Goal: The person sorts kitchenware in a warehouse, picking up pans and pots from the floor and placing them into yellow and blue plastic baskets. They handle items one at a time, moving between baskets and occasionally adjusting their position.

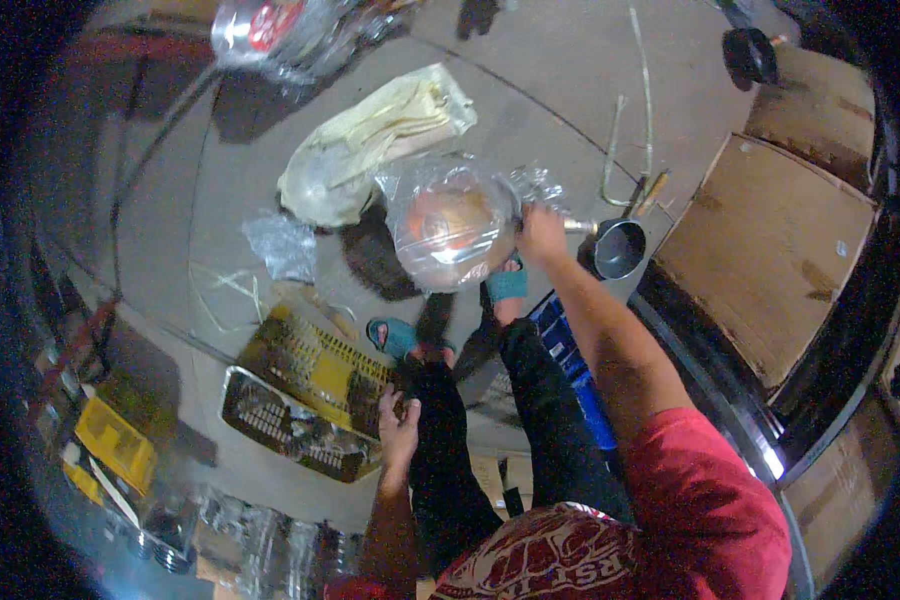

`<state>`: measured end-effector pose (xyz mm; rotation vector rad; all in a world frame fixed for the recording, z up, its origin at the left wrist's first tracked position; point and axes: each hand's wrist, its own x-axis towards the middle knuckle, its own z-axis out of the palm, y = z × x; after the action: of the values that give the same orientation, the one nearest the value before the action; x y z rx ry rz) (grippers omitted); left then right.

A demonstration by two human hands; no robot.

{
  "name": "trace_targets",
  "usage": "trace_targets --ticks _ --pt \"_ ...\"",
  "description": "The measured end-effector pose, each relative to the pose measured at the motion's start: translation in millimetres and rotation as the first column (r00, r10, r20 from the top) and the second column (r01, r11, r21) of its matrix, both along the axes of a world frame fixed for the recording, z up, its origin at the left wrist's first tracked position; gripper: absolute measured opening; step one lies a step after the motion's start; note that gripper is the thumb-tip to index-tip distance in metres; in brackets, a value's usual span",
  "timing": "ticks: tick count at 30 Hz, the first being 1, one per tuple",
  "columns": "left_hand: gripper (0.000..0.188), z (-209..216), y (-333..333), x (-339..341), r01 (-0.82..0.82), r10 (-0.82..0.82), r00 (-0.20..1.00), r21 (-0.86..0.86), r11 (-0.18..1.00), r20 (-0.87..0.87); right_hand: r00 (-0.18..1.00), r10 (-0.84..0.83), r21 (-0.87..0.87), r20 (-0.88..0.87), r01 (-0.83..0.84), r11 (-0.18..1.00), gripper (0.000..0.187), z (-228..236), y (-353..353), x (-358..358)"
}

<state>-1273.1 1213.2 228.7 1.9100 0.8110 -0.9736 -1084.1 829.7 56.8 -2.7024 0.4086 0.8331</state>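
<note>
My right hand (542, 236) is closed at the right edge of a round pan (440, 235) wrapped in clear plastic. An orange-and-tan patch shows through the wrap, and a pale handle-like rod (580, 228) sticks out past my fist. Lower down, my left hand (398, 430) holds nothing, its fingers loosely apart beside a yellow plastic basket (315, 365). Just beyond the wrapped pan, a cream cloth sack (380, 130) lies on the floor. To its right sits a small dark saucepan (618, 248).
Flattened-looking cardboard boxes (760, 255) stand at the right. A blue crate (575, 375) is beside my right leg. Clear plastic film (280, 245) and loose straps (225, 285) lie on the floor at left. Plastic-wrapped goods (300, 35) are at the far side.
</note>
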Motion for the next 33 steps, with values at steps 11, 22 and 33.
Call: trace_targets --ticks 11,22,33 --pt "0.052 -70.5 -8.6 -110.5 -0.280 0.282 0.934 -0.040 0.959 0.219 0.969 -0.165 -0.034 -0.186 0.162 0.986 0.047 4.3 20.6 13.7" --pt "0.056 -16.3 17.7 -72.3 -0.564 0.618 0.776 -0.302 0.768 0.123 0.995 -0.088 -0.130 0.040 0.093 0.987 0.047 -13.3 16.5 -0.9" --pt "0.046 24.0 95.8 -103.8 -0.647 0.655 0.734 -0.109 0.755 0.181 1.000 0.023 -0.039 -0.022 -0.024 0.999 0.038 9.8 -26.2 0.0"
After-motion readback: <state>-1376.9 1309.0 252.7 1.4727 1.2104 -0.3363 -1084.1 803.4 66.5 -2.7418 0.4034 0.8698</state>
